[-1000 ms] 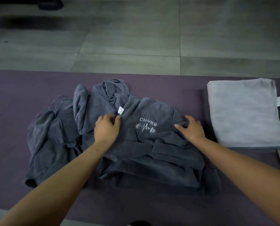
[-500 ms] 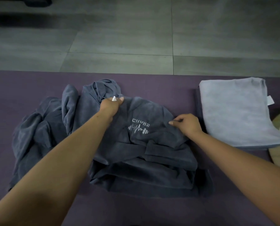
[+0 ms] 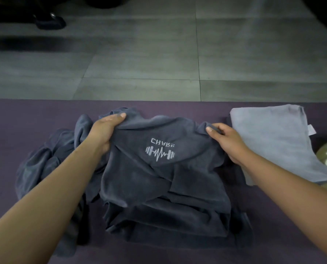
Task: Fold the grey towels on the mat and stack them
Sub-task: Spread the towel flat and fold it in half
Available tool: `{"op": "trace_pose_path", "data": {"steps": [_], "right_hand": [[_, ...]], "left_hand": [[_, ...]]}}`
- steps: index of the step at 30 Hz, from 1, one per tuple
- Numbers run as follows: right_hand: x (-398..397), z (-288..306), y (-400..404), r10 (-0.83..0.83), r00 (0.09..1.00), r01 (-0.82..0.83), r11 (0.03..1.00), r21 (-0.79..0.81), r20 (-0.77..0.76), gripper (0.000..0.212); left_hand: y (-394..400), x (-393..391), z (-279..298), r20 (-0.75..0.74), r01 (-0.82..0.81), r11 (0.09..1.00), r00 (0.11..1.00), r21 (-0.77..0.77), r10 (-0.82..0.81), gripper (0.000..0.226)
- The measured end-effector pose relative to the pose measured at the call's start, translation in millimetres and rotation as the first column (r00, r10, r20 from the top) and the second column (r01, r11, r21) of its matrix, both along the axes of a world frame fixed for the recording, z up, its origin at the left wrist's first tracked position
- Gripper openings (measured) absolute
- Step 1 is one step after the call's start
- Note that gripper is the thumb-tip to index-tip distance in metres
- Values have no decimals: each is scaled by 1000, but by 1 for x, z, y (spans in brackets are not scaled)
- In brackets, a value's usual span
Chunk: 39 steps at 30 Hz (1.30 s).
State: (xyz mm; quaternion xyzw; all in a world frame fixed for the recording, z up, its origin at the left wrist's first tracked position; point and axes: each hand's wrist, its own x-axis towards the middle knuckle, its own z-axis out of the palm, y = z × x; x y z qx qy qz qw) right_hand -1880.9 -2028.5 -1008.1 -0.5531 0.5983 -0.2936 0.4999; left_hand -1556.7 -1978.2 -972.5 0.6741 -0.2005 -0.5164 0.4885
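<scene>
both hands grip dark towel (image 3: 158, 168) — far corners

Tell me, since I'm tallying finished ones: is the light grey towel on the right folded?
Folded. The light grey towel lies as a flat, neat rectangle on the purple mat, apart from both hands.

it looks like a gym or fitness room, judging by the purple exercise mat (image 3: 35, 119) spread over a large-tiled grey floor (image 3: 139, 54) and the dark grey towel (image 3: 158, 178) printed with a dumbbell-and-pulse logo (image 3: 160, 153), though nothing else confirms it.
</scene>
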Motion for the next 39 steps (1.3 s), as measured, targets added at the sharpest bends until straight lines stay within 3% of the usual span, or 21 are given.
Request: {"op": "trace_pose_path", "data": {"steps": [5,8,9,11,13,20,24,27,30,32,35,37,39], "right_hand": [[10,18,-50,-148,989,146,984,-105,-12,15],[23,21,-91,-220,971,220,975,10,98,9],[26,20,-100,-201,970,194,979,59,138,26],[29,19,-99,-118,984,103,988,117,135,59],[30,13,-83,-18,997,8,992,127,76,66],[16,-17,-1,302,951,-276,924,264,-63,53],[10,-29,51,469,871,-414,861,296,-145,35],[0,-32,89,560,768,-511,828,230,-310,17],[-8,-27,120,640,646,-627,756,187,-416,18],[-14,-26,135,729,538,-695,668,267,-423,45],[-25,-37,150,807,342,-783,528,329,-482,91],[-33,-46,153,802,343,-794,526,306,-489,93],[-35,-53,154,771,423,-773,581,254,-475,77]], "left_hand": [[-27,24,22,77,-231,956,966,-179,248,23],[-54,29,24,140,-269,947,945,-173,294,21],[-60,30,23,145,-259,954,949,-151,281,23],[-65,30,12,148,-219,971,962,-99,232,33],[-57,23,0,221,-176,984,959,-33,179,48],[5,-22,-20,310,40,999,950,-16,-33,41],[67,-56,-25,387,151,988,910,19,-147,27],[116,-68,-43,475,350,926,796,144,-375,7],[158,-66,-65,506,556,794,625,244,-594,31],[179,-60,-75,553,645,702,482,301,-680,42],[199,-53,-81,528,719,586,354,374,-772,64],[201,-46,-84,529,741,517,257,429,-808,76],[200,-40,-87,517,735,502,240,457,-822,53]]}}
